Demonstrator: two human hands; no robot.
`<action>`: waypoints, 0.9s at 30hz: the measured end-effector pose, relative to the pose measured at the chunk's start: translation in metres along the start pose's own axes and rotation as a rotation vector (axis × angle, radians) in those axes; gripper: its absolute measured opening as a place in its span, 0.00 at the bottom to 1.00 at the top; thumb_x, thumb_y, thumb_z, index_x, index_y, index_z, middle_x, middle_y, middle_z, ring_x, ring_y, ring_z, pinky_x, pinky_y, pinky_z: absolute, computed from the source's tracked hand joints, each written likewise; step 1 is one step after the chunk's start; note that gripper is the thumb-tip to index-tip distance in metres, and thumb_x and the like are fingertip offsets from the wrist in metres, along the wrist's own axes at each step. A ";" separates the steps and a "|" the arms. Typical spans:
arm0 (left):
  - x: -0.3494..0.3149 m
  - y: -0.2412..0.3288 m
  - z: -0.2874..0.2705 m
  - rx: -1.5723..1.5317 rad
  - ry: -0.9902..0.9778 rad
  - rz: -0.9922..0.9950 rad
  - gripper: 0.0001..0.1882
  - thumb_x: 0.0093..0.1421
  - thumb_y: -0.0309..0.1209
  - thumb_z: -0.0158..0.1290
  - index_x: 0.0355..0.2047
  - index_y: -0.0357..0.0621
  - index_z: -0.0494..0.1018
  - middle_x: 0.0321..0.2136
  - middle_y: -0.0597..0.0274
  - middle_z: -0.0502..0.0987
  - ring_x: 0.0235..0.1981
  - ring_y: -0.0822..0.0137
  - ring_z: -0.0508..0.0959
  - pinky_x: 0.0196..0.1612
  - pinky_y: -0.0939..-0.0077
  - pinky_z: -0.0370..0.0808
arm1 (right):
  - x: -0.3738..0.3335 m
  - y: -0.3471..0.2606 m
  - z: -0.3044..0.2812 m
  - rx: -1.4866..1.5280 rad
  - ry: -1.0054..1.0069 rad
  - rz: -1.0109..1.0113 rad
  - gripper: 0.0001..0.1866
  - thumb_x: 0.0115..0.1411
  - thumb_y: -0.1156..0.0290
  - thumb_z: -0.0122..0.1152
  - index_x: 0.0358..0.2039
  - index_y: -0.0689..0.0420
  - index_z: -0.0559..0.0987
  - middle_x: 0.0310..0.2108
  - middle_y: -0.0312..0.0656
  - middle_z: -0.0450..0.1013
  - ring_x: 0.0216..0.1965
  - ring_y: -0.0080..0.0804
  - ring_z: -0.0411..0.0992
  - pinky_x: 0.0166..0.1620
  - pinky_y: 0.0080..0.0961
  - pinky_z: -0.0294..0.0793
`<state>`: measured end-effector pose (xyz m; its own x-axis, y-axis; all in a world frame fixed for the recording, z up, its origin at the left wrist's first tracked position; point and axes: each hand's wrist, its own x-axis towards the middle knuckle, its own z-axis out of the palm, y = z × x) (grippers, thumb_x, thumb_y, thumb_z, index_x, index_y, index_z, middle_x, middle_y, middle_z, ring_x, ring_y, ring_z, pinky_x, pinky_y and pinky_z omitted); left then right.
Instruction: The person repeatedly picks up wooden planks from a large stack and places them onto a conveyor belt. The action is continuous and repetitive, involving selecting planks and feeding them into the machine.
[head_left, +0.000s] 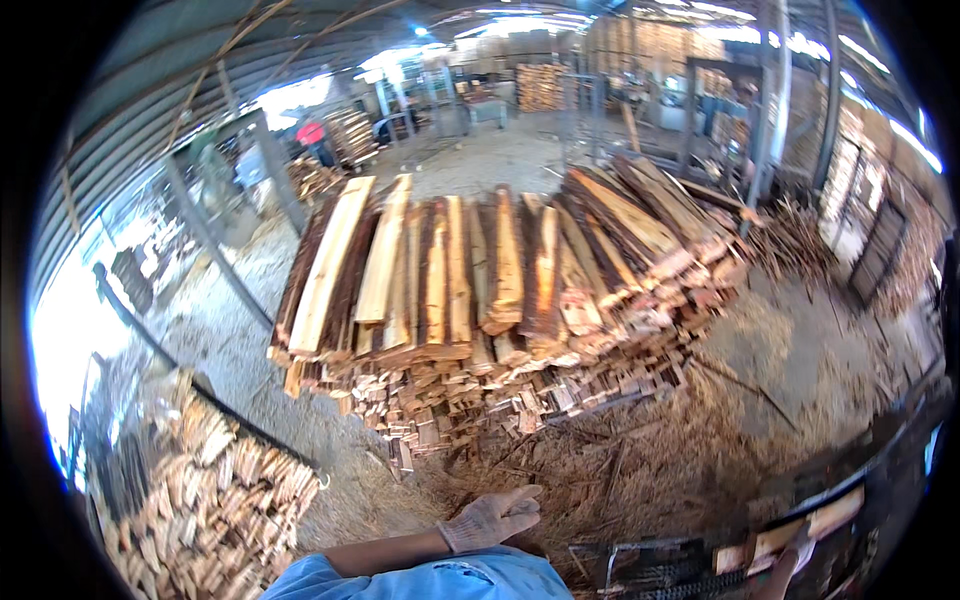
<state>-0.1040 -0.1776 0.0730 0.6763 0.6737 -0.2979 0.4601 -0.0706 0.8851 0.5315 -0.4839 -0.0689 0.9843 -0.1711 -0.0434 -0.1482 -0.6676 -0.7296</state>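
Note:
My left hand [492, 520], in a pale work glove, reaches across in front of my blue shirt [430, 580]. Its fingers are stretched out and hold nothing. At the lower right, my right hand [797, 552] is at the sawn wood pieces [770, 542] lying on a dark machine [690, 570] with a chain along it. That hand seems to touch the wood, but its fingers are small and blurred, so its grip is unclear. Ahead of me stands a large stack of rough sawn slabs [435, 270], some with bark, apart from both hands.
A heap of short wood offcuts [220, 500] lies at the lower left behind a dark rail [250, 425]. Bark and sawdust [600, 470] cover the floor before the stack. Thin sticks [790, 245] are piled at the right, near metal posts [778, 100]. A person in red [311, 133] stands far left.

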 end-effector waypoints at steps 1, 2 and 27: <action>-0.009 -0.005 -0.009 0.000 0.059 -0.005 0.33 0.70 0.42 0.55 0.70 0.42 0.61 0.55 0.51 0.79 0.56 0.61 0.80 0.60 0.68 0.75 | -0.004 -0.004 0.004 -0.039 -0.007 -0.015 0.39 0.61 0.45 0.66 0.57 0.69 0.75 0.56 0.58 0.76 0.57 0.49 0.75 0.58 0.42 0.75; -0.016 -0.011 -0.018 -0.014 0.138 0.022 0.33 0.70 0.43 0.55 0.70 0.43 0.62 0.55 0.51 0.79 0.56 0.60 0.79 0.60 0.67 0.76 | -0.009 -0.006 0.004 -0.090 0.001 -0.024 0.39 0.60 0.46 0.67 0.58 0.68 0.75 0.56 0.59 0.76 0.57 0.50 0.74 0.58 0.43 0.75; -0.044 0.002 -0.406 1.134 0.829 -0.713 0.35 0.62 0.46 0.55 0.66 0.42 0.65 0.43 0.47 0.80 0.46 0.55 0.77 0.40 0.53 0.76 | -0.605 -0.295 0.137 0.391 -0.649 -1.517 0.33 0.54 0.78 0.71 0.61 0.66 0.73 0.56 0.56 0.74 0.56 0.49 0.76 0.57 0.38 0.78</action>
<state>-0.3661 0.0915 0.2331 -0.1752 0.9806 0.0876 0.9658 0.1885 -0.1782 -0.0073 -0.0844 0.0791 0.0961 0.7771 0.6220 0.8288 0.2836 -0.4824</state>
